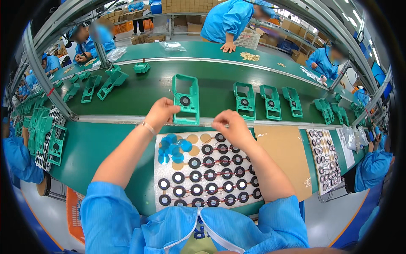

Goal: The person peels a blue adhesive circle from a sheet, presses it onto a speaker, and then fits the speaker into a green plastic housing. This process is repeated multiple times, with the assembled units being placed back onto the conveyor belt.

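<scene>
A green plastic housing (pixel 191 87) with a round black speaker (pixel 185 100) in it stands at the near edge of the conveyor. My left hand (pixel 163 112) is closed at its left side, fingertips on the frame. To the right of the housing, my right hand (pixel 235 128) hovers above the upper part of a white foam tray (pixel 163 173), apart from the housing. Its fingers are curled into a pinch; whatever may be between them is hidden. Rows of black ring-shaped speakers (pixel 210 174) with thin reddish wires fill the tray. Blue translucent discs (pixel 174 149) lie loosely at its upper left.
More green housings (pixel 270 102) stand along the green conveyor (pixel 215 72). A brown cardboard sheet (pixel 282 158) lies right of the tray, then another speaker tray (pixel 325 158). An orange crate (pixel 75 211) stands at lower left. Co-workers in blue (pixel 226 21) are across the line and at both sides.
</scene>
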Tool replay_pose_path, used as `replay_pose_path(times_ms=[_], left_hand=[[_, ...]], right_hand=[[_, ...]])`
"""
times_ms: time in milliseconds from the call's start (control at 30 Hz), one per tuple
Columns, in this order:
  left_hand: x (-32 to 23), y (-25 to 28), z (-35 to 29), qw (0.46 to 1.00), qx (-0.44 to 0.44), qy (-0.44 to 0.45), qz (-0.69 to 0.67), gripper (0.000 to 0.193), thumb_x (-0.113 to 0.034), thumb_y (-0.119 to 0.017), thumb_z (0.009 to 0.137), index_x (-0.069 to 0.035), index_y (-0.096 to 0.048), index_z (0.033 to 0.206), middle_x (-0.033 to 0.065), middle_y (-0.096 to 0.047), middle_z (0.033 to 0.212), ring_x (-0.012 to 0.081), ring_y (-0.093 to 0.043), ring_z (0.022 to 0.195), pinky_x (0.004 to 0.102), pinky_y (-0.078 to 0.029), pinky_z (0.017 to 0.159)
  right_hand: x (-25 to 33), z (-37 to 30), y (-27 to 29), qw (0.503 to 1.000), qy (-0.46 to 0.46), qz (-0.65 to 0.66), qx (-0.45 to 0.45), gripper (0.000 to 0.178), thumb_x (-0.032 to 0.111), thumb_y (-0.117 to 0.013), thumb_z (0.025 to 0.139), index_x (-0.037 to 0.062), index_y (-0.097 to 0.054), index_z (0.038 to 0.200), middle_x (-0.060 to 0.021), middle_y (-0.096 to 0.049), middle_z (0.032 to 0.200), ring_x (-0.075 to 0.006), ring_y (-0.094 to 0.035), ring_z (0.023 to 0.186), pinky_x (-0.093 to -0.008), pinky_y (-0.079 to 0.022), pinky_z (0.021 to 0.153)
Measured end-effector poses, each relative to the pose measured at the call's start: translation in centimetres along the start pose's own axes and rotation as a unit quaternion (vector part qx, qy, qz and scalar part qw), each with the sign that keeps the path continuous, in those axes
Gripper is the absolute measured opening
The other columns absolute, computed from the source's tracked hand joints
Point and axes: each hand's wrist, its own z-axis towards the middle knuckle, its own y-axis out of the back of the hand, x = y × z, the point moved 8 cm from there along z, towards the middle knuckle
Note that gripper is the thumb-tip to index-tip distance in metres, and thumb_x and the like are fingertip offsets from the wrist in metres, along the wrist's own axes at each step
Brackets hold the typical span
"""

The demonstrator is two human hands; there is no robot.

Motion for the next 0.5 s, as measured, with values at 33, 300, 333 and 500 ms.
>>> replay_pose_path(times_ms=[33,300,333,500], left_hand=[[1.4,1.0,2.4,0.999,-0.026,0.019,0.021,0.027,-0.013,-0.064,0.078,0.0,-0.049,0.095,0.0037,-0.053,0.072,0.0093,-0.048,0.055,0.0244,-0.042,0.048],[1.5,3.6,6.2,0.865,-0.17,-0.09,0.464,0.046,-0.019,-0.065,0.078,0.005,-0.046,0.113,0.01,-0.054,0.087,0.0145,-0.056,0.07,0.0276,-0.046,0.059],[-0.3,2.3,4.6,0.864,-0.163,-0.172,0.444,0.044,-0.018,-0.065,0.078,0.003,-0.048,0.112,0.0099,-0.054,0.089,0.0146,-0.056,0.071,0.0275,-0.046,0.062],[-3.2,-1.8,-5.6,0.929,0.015,-0.208,0.306,0.029,-0.013,-0.063,0.079,-0.003,-0.056,0.106,0.0082,-0.056,0.093,0.0144,-0.053,0.072,0.0256,-0.045,0.067]], right_hand=[[0.7,-0.3,-1.0,0.99,0.028,-0.125,0.066,0.02,0.022,-0.061,0.078,0.0053,-0.061,0.09,-0.0104,-0.058,0.089,-0.0235,-0.054,0.083,-0.0337,-0.044,0.079],[-1.3,-1.9,-5.6,0.911,0.133,-0.347,0.181,0.014,0.015,-0.061,0.073,0.0097,-0.064,0.086,-0.0105,-0.055,0.091,-0.0289,-0.049,0.093,-0.0399,-0.043,0.08],[-1.7,-1.9,-5.4,0.918,0.125,-0.331,0.182,0.012,0.012,-0.06,0.073,0.0092,-0.063,0.084,-0.0107,-0.054,0.091,-0.0286,-0.048,0.093,-0.0383,-0.043,0.079],[-1.2,-1.2,-3.9,0.952,0.125,-0.251,0.127,0.008,0.009,-0.06,0.074,0.0058,-0.058,0.081,-0.0121,-0.053,0.088,-0.0281,-0.05,0.087,-0.0375,-0.043,0.076]])
